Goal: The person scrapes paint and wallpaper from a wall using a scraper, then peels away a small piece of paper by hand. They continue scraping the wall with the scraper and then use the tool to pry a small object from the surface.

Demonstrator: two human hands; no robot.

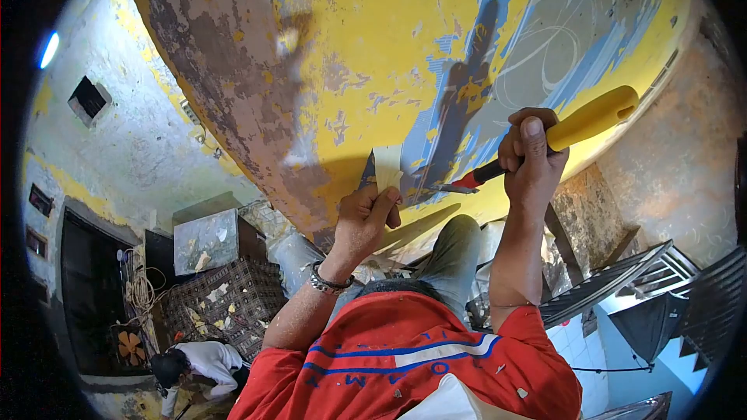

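Observation:
My right hand [531, 157] is closed around a yellow-handled tool [589, 118] with a red collar. Its thin metal tip [454, 187] rests against the peeling painted surface [373, 62] in front of me. My left hand [366, 218], with a metal bracelet at the wrist, pinches a pale flat sheet [387, 167] and presses it to the same surface, just left of the tool tip. The surface is yellow with blue and grey patches and bare brown areas. My red shirt [405, 358] and jeans-clad knees [455, 253] fill the lower middle.
Far below at the lower left, another person in a white shirt [201, 362] bends over. Near them are a dark woven crate [226, 303], a metal box [206, 241], coiled cable [140, 288] and a doorway [85, 295]. Dark slatted frames [615, 280] stand at the right.

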